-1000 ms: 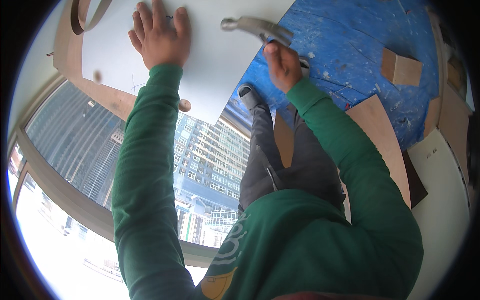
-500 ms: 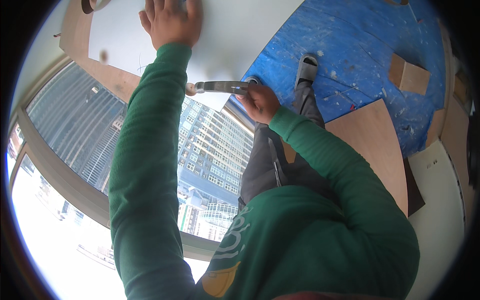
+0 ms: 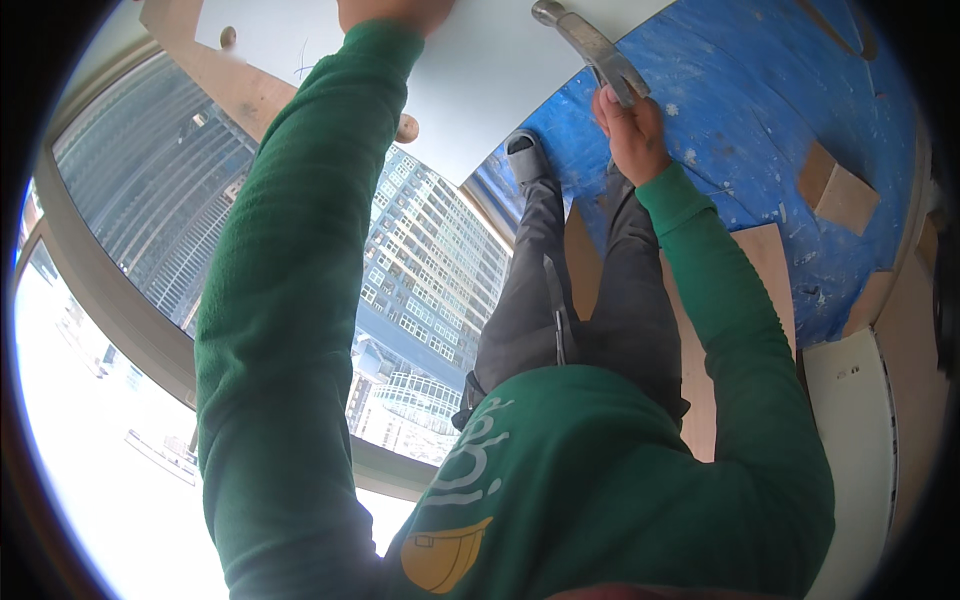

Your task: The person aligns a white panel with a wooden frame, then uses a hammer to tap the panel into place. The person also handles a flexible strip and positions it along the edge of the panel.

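Note:
My right hand [image 3: 637, 135] is closed round a claw hammer [image 3: 588, 48]. Its metal head slants up to the left, the round face over the edge of a white panel [image 3: 480, 75] and the claw close to my fingers. At the top edge, my left hand [image 3: 395, 10] lies on or just over that panel; its fingers are cut off by the frame. A round wooden knob [image 3: 407, 128] shows beside my left sleeve at the panel's near edge. Another round knob [image 3: 228, 38] sits on the panel farther left.
Along the left runs a large window [image 3: 150, 180] with tall buildings outside. A blue sheet [image 3: 720, 110] covers the floor, where a cardboard piece [image 3: 838, 188] lies. My sandalled feet are on that side, by a wooden board [image 3: 765, 275]. A whitish panel [image 3: 850, 420] leans at the right.
My right hand has carried the hammer up and to the right, away from the knob by my left sleeve. The view has shifted, and my left hand now partly leaves the top edge.

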The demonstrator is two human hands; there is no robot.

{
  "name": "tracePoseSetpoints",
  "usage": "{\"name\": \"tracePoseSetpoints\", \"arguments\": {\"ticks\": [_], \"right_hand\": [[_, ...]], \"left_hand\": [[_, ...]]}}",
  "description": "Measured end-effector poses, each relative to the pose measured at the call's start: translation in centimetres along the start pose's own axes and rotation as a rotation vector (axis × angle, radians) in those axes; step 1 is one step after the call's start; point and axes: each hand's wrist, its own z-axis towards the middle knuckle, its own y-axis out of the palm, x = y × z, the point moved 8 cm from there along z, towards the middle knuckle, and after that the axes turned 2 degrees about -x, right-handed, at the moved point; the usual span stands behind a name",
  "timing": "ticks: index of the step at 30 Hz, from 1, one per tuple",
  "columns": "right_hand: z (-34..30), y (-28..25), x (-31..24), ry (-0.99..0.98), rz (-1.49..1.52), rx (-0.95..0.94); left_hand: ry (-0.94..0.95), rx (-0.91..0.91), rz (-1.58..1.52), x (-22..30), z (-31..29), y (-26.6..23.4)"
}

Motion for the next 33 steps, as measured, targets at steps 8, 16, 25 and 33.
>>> {"name": "tracePoseSetpoints", "arguments": {"ticks": [8, 16, 25, 33], "right_hand": [[-1.1, 6.6, -1.7, -0.254, -0.227, -0.129], [-2.6, 11.4, -0.4, -0.21, -0.211, -0.2], [-3.3, 15.3, -1.7, -0.283, -0.268, -0.328], [-3.8, 18.2, -1.4, -0.211, -0.278, -0.372]], "left_hand": [[0.008, 0.032, -0.023, -0.3, -0.2, 0.3], [-0.033, -0.021, -0.001, 0.0, 0.1, 1.1], [0.02, 0.0, -0.073, 0.3, -0.3, 0.5], [-0.01, -0.056, -0.034, -0.4, 0.2, 0.8]]}}
